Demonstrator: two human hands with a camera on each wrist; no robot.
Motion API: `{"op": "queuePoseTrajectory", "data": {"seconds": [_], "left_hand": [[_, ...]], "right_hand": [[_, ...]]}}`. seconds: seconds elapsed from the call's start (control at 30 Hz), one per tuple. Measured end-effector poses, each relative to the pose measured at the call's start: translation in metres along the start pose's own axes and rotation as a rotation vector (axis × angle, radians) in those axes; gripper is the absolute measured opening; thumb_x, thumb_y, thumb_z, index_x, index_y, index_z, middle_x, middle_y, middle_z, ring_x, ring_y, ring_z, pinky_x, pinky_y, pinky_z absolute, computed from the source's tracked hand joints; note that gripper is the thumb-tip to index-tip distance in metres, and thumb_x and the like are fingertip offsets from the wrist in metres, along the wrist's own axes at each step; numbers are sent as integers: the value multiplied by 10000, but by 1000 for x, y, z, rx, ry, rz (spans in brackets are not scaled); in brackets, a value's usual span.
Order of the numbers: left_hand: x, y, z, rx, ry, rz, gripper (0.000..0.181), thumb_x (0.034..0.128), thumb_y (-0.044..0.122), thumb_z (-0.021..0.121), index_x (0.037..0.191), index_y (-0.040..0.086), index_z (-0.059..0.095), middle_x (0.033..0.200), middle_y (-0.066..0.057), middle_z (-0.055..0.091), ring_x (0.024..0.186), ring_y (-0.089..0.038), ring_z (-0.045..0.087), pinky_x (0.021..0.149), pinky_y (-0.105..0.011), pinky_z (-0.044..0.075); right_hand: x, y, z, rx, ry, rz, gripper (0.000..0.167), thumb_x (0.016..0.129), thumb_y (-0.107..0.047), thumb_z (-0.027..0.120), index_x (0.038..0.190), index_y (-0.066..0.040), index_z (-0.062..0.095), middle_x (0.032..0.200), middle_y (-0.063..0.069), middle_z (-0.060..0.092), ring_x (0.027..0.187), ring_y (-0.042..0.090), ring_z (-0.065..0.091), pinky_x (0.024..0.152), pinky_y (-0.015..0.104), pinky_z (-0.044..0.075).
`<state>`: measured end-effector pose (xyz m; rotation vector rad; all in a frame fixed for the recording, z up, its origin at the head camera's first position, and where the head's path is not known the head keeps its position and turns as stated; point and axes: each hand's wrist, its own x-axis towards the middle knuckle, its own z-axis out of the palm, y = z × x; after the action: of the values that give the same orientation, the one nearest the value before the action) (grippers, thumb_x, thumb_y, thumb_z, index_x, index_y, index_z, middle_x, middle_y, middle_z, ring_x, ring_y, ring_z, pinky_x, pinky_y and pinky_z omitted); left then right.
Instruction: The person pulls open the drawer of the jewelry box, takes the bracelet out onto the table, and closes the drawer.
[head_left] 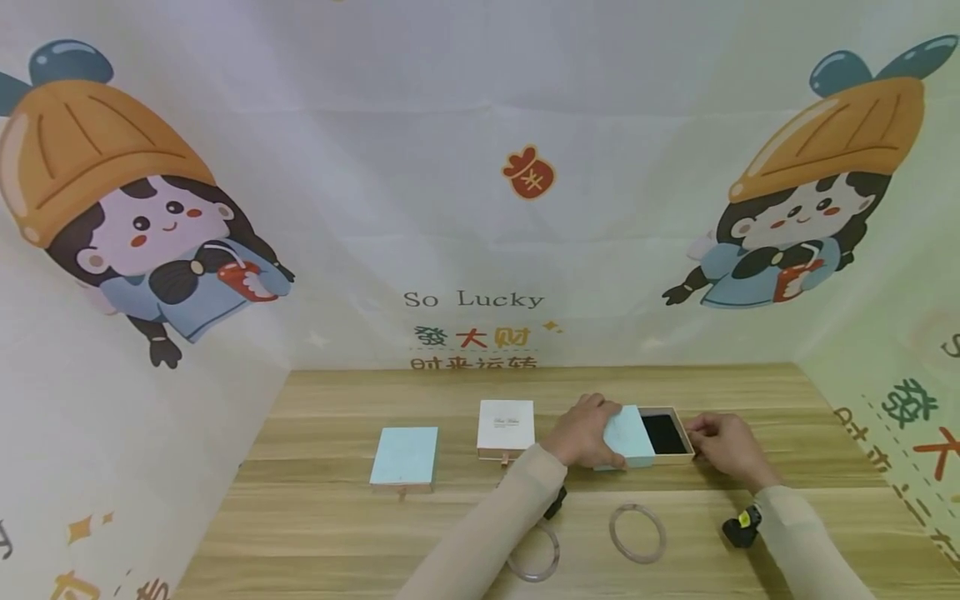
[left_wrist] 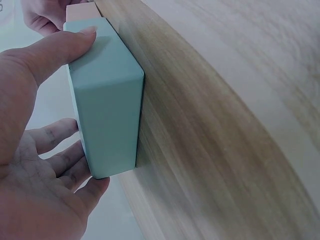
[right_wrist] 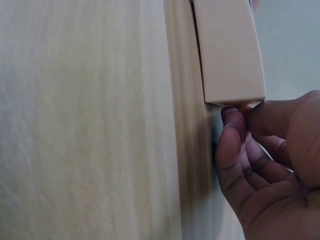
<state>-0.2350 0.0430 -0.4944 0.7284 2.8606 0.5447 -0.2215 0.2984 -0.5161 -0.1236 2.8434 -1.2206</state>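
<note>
My left hand (head_left: 581, 432) grips the light blue sleeve (head_left: 628, 435) of a drawer-style gift box, thumb along the near side and fingers on the far side. From the sleeve's right end a pinkish-beige drawer (right_wrist: 229, 50) stands partly pulled out, its black lining (head_left: 663, 435) showing. At the drawer's outer end, the fingertips and thumb of my right hand (head_left: 727, 446) pinch together; whatever tab lies between them is hidden. Nearer to me, a pale translucent bangle (head_left: 662, 540) lies flat on the table. Another bangle (head_left: 557, 550) is partly covered by my left forearm.
Left of my hands stand a white box (head_left: 506, 421) with printed lettering and another light blue box (head_left: 405, 454), each with a small tab at its front. The wooden table (head_left: 315, 525) meets printed cloth walls (head_left: 637, 208) at the back and sides.
</note>
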Motion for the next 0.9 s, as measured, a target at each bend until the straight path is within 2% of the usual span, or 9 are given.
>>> {"op": "queuePoseTrajectory", "data": {"seconds": [0.6,0.9], "left_hand": [[2,0,2,-26,8,-1,888,752,417,905,1508,172,508,1436,10,547,1254,-129,493,1006,-237,476],[0,0,1,-33,11,5,890,750,417,904,1508,172,509,1438,7,549,1250,-128,495,998,-231,473]], "right_hand": [[-1,-5,4,12,8,17,177,965,11,554,1019,96,700,807,126,725,646,125,645,564,245,520],[-1,-4,6,-2,6,-3,178,972,0,551,1013,89,699,812,122,726,657,134,647,562,245,510]]}}
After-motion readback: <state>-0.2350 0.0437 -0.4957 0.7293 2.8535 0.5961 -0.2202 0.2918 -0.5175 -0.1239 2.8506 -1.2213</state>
